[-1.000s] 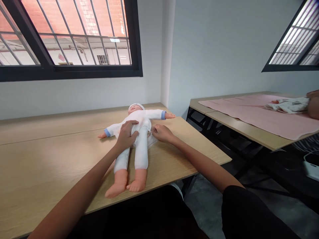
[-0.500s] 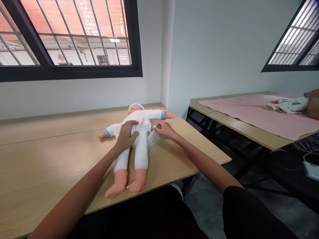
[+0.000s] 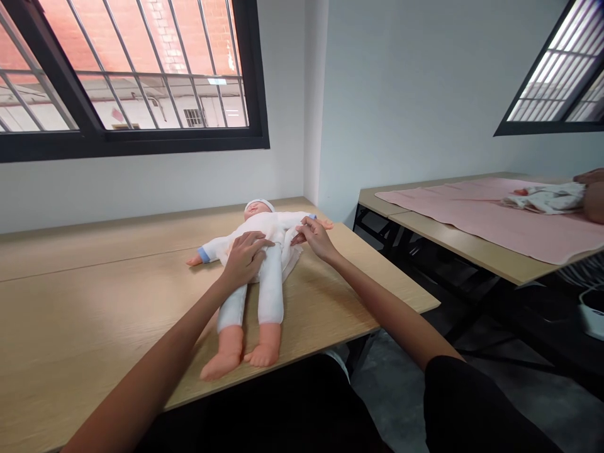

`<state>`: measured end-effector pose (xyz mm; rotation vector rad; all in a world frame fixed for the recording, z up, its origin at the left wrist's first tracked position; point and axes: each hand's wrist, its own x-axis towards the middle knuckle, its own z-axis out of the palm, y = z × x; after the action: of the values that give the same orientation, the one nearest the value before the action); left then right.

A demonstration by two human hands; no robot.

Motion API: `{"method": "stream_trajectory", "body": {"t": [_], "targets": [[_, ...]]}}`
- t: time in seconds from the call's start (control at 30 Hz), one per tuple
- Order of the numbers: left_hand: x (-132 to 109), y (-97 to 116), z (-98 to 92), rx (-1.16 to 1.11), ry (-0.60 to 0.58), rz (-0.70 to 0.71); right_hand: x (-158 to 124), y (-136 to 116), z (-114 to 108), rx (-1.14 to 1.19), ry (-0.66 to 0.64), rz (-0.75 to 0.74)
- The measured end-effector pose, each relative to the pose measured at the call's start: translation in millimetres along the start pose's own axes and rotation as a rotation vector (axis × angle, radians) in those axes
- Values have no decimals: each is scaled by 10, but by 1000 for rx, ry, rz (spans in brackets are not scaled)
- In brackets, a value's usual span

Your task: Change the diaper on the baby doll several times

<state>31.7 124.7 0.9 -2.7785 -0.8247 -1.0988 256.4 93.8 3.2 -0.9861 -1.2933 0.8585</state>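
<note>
A baby doll (image 3: 271, 283) lies face up on the wooden table, its feet toward me. It wears white clothes with blue cuffs and a white cap. Around its hips is a thin, white diaper-like wrap (image 3: 293, 257), whose loose edge spreads onto the table at the doll's right-hand side in view. My left hand (image 3: 245, 257) lies on the doll's waist, fingers stretched across the front and pressing the wrap. Beside the hip, my right hand (image 3: 315, 238) pinches the side of the wrap between thumb and fingers; the fingertips partly hide the piece held.
The wooden table (image 3: 117, 314) ends in a corner on the right, past a gap from a second table with a pink mat (image 3: 472, 207). On that mat another person's hand (image 3: 593, 195) is at a white patterned cloth (image 3: 547, 198). A barred window (image 3: 155, 69) is above.
My right hand has lifted the side of the wrap up and inward, closer to the doll's belly. My left hand's fingers have slid a little farther right across the waist.
</note>
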Motion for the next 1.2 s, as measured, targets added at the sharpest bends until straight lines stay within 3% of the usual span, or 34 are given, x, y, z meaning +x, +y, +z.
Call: {"method": "stream_trajectory", "body": {"t": [0.17, 0.33, 0.5, 0.63, 0.83, 0.9, 1.1, 1.2], "targets": [[164, 291, 3, 106, -142, -50, -52, 53, 12, -64, 52, -84], [437, 609, 172, 287, -248, -153, -70, 97, -35, -205, 82, -192], [532, 594, 245, 288, -277, -202, -7, 119, -99, -276, 100, -209], [483, 512, 236, 211, -230, -212, 82, 123, -228, -265, -20, -59], [470, 530, 288, 208, -146, -241, 65, 73, -466, -501, -509, 252], [473, 541, 302, 205, -120, -257, 42, 61, -482, -471, -590, 286], [468, 559, 300, 165, -88, -265, 32, 9, -431, -231, -541, 142], [477, 563, 296, 129, -70, -288, 17, -31, -392, -162, -496, 147]]}}
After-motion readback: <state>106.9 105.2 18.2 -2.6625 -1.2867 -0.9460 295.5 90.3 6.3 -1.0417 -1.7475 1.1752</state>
